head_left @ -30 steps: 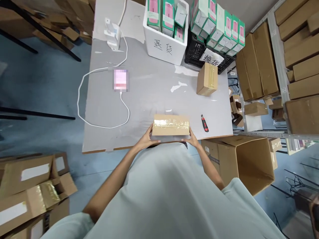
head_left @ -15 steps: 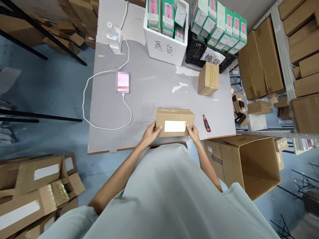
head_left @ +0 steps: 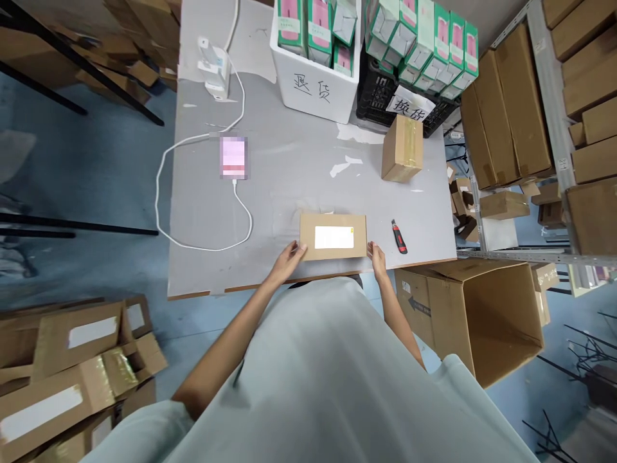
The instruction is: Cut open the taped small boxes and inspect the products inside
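A small brown cardboard box (head_left: pixel 308 239) with a white label (head_left: pixel 334 237) faces up at the table's front edge. My left hand (head_left: pixel 288 260) grips its left end, the thumb on the near corner and the fingers along the side. Just off the right end, my right hand (head_left: pixel 378 258) has its fingers slightly apart, with nothing visibly held. To the right of that hand lies a red and black utility knife (head_left: pixel 399 237) on the grey table (head_left: pixel 284 186).
A second taped carton (head_left: pixel 402 149) stands at the right, before a black crate (head_left: pixel 376 96) of green-and-pink boxes. Beside it is a white bin (head_left: pixel 313 90). A white cable (head_left: pixel 193 246) loops at left. A large open carton (head_left: pixel 434 308) is below the table's right edge.
The box has turned from its taped side to its labelled face, which now lies more upward. My right hand has loosened from the right end, while my left hand stays on the left.
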`<state>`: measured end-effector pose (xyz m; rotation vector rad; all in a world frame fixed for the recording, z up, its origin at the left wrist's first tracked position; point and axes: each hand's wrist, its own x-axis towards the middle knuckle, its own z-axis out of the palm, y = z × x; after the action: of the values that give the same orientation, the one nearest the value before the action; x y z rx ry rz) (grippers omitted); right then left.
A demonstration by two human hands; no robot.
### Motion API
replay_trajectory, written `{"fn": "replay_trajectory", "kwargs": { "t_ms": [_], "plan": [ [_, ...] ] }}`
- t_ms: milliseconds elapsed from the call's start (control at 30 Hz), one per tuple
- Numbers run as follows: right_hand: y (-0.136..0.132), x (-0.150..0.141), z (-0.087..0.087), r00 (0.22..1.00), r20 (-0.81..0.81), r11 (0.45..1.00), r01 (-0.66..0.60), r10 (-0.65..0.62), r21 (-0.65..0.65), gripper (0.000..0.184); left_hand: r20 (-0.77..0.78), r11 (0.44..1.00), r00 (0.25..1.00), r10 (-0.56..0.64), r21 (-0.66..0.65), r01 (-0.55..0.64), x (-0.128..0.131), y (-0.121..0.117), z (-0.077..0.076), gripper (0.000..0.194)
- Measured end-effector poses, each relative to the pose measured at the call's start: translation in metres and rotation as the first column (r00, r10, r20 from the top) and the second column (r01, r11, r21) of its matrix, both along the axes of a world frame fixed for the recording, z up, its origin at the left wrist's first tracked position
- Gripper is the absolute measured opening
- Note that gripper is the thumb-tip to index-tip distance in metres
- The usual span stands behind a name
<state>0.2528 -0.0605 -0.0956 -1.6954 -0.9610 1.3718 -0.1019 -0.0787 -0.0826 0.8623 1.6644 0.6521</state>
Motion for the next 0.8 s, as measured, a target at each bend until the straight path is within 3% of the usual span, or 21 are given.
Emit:
{"fn": "replay_trajectory", "kwargs": {
  "t_ms": [100,233,300,400,567,700,800],
  "plan": [
    [-0.015,0.003,-0.007,0.999,0.009,0.997,0.041,-0.04,-0.071,0.078,0.054,1.0,0.998,-0.011,-0.019,0.012,0.0,-0.015,-0.001,0.098],
    [-0.023,-0.01,-0.007,1.0,-0.002,0.998,-0.006,0.006,-0.057,0.066,0.132,0.998,0.99,-0.056,0.013,0.055,0.006,-0.025,-0.001,0.107],
    [-0.022,-0.018,-0.002,0.999,0.0,0.999,-0.036,0.036,-0.028,0.063,0.124,0.997,0.99,-0.072,0.04,0.067,0.007,-0.025,0.001,0.102],
    [-0.018,-0.021,0.013,0.998,0.026,0.998,-0.061,0.061,0.005,0.058,-0.01,0.994,0.997,-0.072,0.083,0.073,0.003,-0.019,0.007,0.082],
    [0.0,-0.016,0.054,0.988,0.152,0.986,-0.047,0.022,0.161,0.06,-0.189,0.972,0.982,-0.028,0.223,0.071,-0.004,-0.004,0.036,0.049],
    [0.02,-0.016,0.081,0.964,0.265,0.973,-0.036,-0.026,0.229,0.066,-0.323,0.942,0.946,-0.013,0.312,0.119,-0.004,0.009,0.065,0.054],
    [0.028,-0.018,0.083,0.95,0.313,0.967,-0.074,-0.006,0.243,0.068,-0.351,0.945,0.936,0.004,0.307,0.111,-0.005,0.015,0.073,0.055]
  ]
}}
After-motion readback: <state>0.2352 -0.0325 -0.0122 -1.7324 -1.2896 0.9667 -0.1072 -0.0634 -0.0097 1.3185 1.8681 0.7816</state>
